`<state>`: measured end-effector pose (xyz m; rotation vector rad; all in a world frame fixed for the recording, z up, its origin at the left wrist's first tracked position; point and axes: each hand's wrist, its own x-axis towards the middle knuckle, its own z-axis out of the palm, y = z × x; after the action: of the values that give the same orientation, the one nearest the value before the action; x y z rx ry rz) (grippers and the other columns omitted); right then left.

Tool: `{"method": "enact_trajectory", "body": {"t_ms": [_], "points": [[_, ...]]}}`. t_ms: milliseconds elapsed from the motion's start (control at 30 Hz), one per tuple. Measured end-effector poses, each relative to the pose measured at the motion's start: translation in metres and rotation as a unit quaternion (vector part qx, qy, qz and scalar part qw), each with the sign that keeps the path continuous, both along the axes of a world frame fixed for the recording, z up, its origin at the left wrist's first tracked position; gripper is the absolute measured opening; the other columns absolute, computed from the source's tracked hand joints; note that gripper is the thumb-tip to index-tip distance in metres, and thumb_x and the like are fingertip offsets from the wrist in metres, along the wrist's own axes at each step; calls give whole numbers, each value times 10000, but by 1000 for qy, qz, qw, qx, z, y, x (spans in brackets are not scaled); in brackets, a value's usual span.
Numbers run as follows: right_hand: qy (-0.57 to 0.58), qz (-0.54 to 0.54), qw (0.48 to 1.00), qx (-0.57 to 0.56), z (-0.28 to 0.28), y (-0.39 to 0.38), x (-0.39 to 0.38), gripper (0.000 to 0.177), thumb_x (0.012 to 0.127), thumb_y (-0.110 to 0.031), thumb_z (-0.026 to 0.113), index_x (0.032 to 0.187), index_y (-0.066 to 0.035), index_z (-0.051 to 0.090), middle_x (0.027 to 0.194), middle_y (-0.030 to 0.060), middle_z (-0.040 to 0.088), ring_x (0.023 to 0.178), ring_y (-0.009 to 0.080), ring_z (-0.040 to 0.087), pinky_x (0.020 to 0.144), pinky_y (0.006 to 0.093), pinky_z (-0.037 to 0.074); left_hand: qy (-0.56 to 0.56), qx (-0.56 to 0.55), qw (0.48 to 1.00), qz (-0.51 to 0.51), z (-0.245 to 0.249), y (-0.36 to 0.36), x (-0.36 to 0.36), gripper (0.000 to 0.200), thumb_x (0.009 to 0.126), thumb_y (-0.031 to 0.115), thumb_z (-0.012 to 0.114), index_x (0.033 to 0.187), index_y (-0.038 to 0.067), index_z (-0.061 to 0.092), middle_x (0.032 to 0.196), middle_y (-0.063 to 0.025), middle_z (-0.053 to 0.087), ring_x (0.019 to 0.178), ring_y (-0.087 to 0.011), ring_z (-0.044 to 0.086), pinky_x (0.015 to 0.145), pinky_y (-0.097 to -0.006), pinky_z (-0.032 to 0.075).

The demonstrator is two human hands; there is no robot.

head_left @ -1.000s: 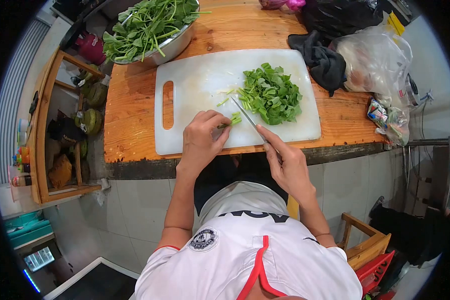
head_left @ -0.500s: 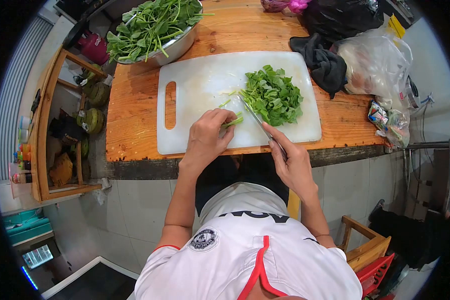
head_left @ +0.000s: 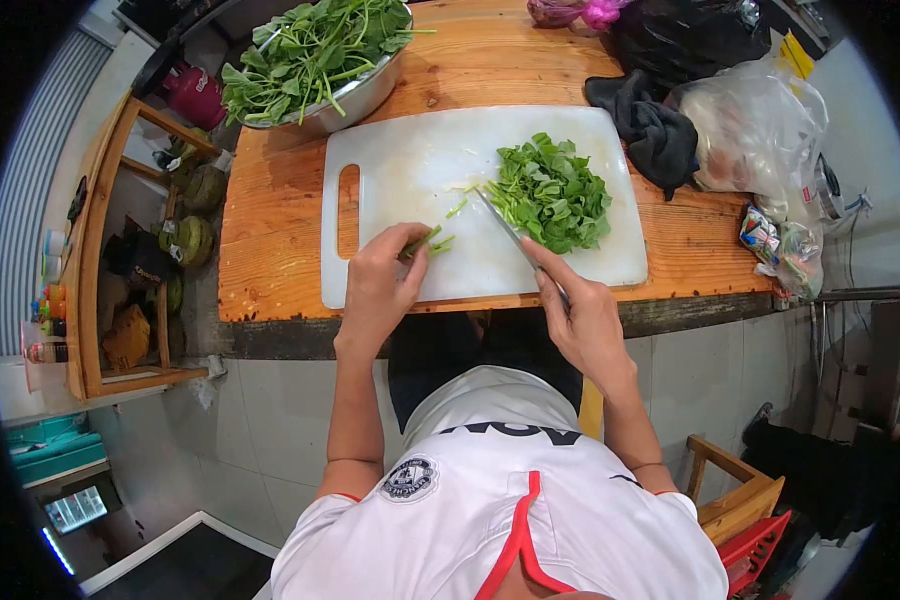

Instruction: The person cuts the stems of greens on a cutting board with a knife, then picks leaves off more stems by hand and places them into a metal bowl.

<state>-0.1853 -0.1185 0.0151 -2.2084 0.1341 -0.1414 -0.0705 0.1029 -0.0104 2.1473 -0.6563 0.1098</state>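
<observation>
My left hand [head_left: 385, 280] is closed around a few short green stems [head_left: 430, 242], over the front left part of the white cutting board [head_left: 400, 180]. In my right hand [head_left: 580, 310] is a knife [head_left: 510, 230], gripped by its handle, its blade slanting up and left across the board. Right beside the blade lies a heap of chopped leafy greens [head_left: 555, 195]. Small cut bits of stem [head_left: 457, 208] are scattered left of the knife tip. The knife handle is mostly hidden by my fingers.
At the back left stands a metal bowl [head_left: 355, 100] heaped with uncut greens [head_left: 315, 50]. Along the right side of the wooden table [head_left: 490, 60] lie a dark cloth [head_left: 655, 135], a clear plastic bag [head_left: 755, 125], a black bag [head_left: 685, 40] and small packets [head_left: 760, 235].
My left hand has moved left, away from the knife, taking the stems with it. The right hand and knife stay nearly in place beside the chopped heap.
</observation>
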Motion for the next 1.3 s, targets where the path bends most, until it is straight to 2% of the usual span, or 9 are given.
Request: {"method": "enact_trajectory", "body": {"t_ms": [167, 300, 500, 600, 700, 800, 900, 1200, 1300], "points": [[-38, 62, 997, 7, -6, 18, 16, 385, 987, -77, 577, 1370, -100, 606, 771, 274, 642, 689, 427, 655, 641, 491, 495, 16, -19, 999, 34, -1, 3, 2, 175, 875, -7, 687, 1050, -14, 671, 982, -161, 706, 864, -307, 717, 757, -369, 559], [6, 31, 999, -18, -7, 11, 20, 379, 988, -87, 578, 1365, -102, 609, 769, 267, 644, 684, 424, 654, 639, 494, 492, 15, 9, 1000, 1, 4, 2, -2, 159, 856, -3, 704, 1015, -4, 694, 977, -135, 722, 898, -268, 714, 816, -349, 552], [-9, -18, 1000, -25, -4, -4, 5, 408, 980, -72, 583, 1386, -108, 598, 752, 256, 643, 675, 418, 656, 635, 492, 493, -49, 97, 994, -22, 4, -2, -3, 164, 828, -17, 723, 988, 7, 698, 988, -111, 708, 867, -283, 689, 785, -357, 553], [-1, 10, 1000, -17, -1, 2, -3, 422, 978, -69, 586, 1397, -113, 592, 748, 251, 645, 677, 417, 657, 639, 491, 498, -10, 73, 997, -21, 3, -6, -3, 184, 827, -25, 721, 1007, 4, 703, 988, -115, 708, 878, -276, 696, 777, -352, 556], [18, 24, 999, -17, -2, 10, -11, 433, 974, -68, 590, 1404, -120, 588, 761, 250, 656, 696, 418, 664, 654, 494, 512, 57, 8, 998, 8, 7, -11, -6, 158, 823, -4, 736, 976, 21, 707, 973, -99, 693, 878, -308, 692, 764, -390, 540], [5, 35, 999, 3, -9, 11, -13, 427, 974, -72, 591, 1399, -114, 590, 776, 251, 663, 702, 419, 666, 660, 498, 516, 26, 7, 1000, 14, 5, -8, -6, 157, 825, 1, 738, 978, 22, 709, 976, -100, 693, 860, -310, 702, 751, -387, 539], [15, 40, 999, 0, -7, 13, -14, 425, 973, -71, 590, 1397, -106, 587, 814, 258, 675, 724, 416, 673, 670, 500, 519, 11, 64, 998, 14, 9, -6, -10, 152, 823, 8, 742, 971, 28, 715, 988, -94, 695, 868, -302, 696, 753, -389, 532], [7, 67, 997, 33, -9, 17, -12, 434, 971, -59, 577, 1404, -92, 573, 856, 260, 687, 767, 415, 688, 701, 499, 531, 9, 67, 998, 20, 2, -10, -9, 101, 810, 22, 755, 891, 24, 695, 865, -94, 677, 805, -296, 667, 723, -391, 527], [-18, 56, 997, 53, -16, 15, -12, 430, 976, -66, 576, 1405, -95, 575, 836, 263, 682, 759, 420, 687, 706, 499, 526, -4, 56, 998, 8, -2, -14, -4, 113, 812, -2, 754, 921, 6, 725, 888, -104, 713, 774, -238, 707, 701, -328, 556]]}}
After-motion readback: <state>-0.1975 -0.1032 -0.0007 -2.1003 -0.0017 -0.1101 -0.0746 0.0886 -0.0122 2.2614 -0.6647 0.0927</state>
